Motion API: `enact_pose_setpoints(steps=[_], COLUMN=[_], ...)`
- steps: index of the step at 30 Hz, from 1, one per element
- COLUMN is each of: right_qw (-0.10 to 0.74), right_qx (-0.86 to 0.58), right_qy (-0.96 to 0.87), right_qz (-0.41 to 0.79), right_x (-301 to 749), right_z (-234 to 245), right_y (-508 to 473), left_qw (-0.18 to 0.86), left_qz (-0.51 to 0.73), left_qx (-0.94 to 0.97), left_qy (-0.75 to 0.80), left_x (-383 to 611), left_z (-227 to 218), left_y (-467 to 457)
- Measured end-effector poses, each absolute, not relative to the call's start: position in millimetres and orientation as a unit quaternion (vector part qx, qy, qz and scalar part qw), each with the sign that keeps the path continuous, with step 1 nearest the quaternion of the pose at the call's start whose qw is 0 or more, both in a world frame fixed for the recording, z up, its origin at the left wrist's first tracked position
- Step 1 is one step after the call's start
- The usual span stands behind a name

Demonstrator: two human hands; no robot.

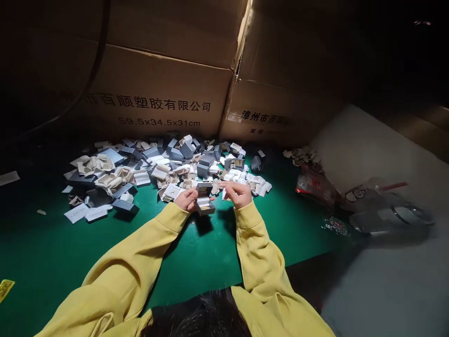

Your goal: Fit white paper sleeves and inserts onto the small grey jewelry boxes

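Observation:
In the head view my left hand (187, 199) grips a small dark grey hinged box (206, 208) by its left side. Its lid stands up, and a white lining shows inside. Just to the right, my right hand (239, 194) has its fingers closed, with a small white piece (225, 193) at the fingertips. That hand is apart from the box. Behind both hands lies a heap of grey boxes (187, 149) mixed with white and beige folded inserts (142, 177).
Large printed cardboard cartons (164, 79) wall off the back of the green table (189, 262). On the right lie a red-and-clear plastic packet (315, 187) and a clear plastic cup or bottle (393, 217). A yellow label (6, 289) sits at the left edge.

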State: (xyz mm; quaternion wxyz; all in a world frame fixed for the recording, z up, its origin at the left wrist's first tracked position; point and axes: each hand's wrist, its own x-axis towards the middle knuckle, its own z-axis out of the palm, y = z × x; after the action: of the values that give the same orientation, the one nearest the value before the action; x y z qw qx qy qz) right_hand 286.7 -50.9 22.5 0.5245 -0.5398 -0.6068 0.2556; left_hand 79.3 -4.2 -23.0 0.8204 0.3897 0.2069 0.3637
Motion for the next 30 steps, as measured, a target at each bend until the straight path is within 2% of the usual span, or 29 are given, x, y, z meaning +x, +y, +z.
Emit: enact_pose_setpoints(steps=[2,5,10,15,18,30], right_qw=[0.557,0.535,0.404,0.214,0.145,0.098], right_qx=[-0.573,-0.632,-0.649,-0.712,-0.727,-0.674], right_qy=[-0.548,-0.526,-0.643,-0.669,-0.672,-0.732], right_qz=[0.245,0.194,0.037,0.004,0.003,0.002], right_x=[295.8,298.8,269.3,238.1,231.7,242.3], right_z=[22.5,11.6,-14.4,-15.0,-8.0,2.6], right_y=[-49.8,-42.6,-17.2,8.2,11.2,-5.5], left_qw=[0.828,0.838,0.855,0.857,0.855,0.86], left_qz=[0.382,0.392,0.392,0.38,0.372,0.376], left_qx=[0.361,0.322,0.265,0.274,0.28,0.267], left_qy=[0.194,0.203,0.211,0.215,0.23,0.219], left_x=[69.8,58.0,54.7,56.7,55.7,59.7], left_z=[-18.7,-12.6,-8.4,-4.6,-1.3,-2.1], left_y=[-4.5,-0.5,6.8,4.4,2.3,0.1])
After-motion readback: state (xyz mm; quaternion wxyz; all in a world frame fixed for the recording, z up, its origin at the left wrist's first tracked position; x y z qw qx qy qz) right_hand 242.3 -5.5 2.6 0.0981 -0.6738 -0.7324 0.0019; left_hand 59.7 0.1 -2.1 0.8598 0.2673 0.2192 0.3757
